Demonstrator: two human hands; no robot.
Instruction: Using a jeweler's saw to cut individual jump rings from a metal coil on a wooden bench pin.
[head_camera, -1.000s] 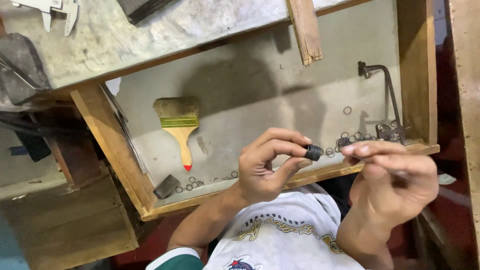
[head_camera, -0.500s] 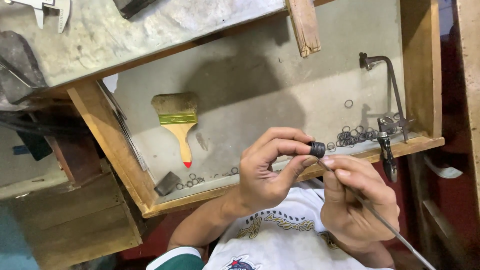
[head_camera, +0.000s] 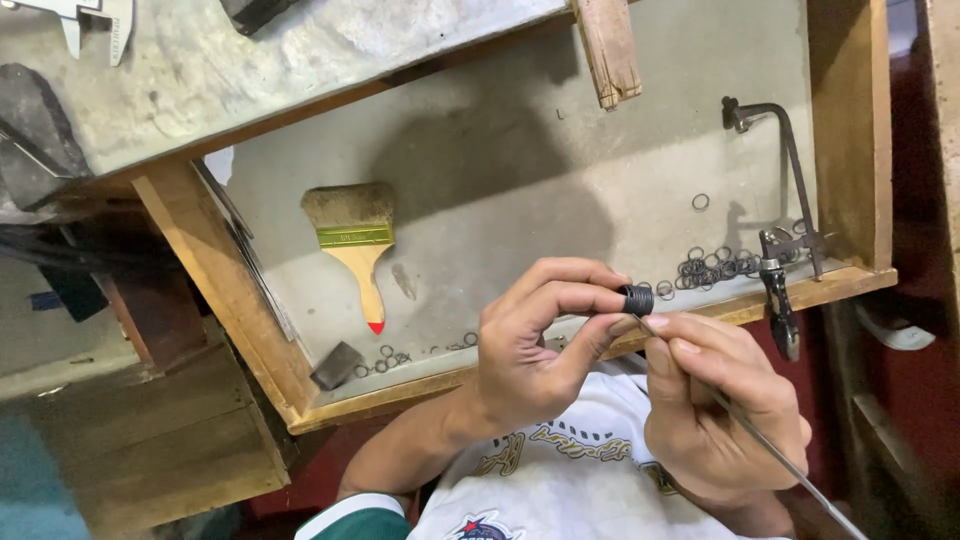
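Observation:
My left hand (head_camera: 535, 345) pinches a small dark coil of wound wire (head_camera: 636, 299) between thumb and fingertips, just above the front edge of an open wooden drawer (head_camera: 400, 395). My right hand (head_camera: 720, 405) grips a thin metal rod (head_camera: 760, 440) whose tip runs into the coil; the rod's free end slants down to the lower right. Both hands are over my lap, close to my white shirt.
In the drawer lie a paintbrush with a red-tipped wooden handle (head_camera: 358, 250), a pile of small dark wire rings (head_camera: 715, 265), a jeweller's saw frame (head_camera: 785, 170), more rings (head_camera: 385, 358) and a small dark block (head_camera: 337, 365). A wooden bench peg (head_camera: 608, 50) juts out above.
My right hand has drawn back from the drawer's right front, taken up the thin rod and brought its tip to the coil. My left hand stays with the coil.

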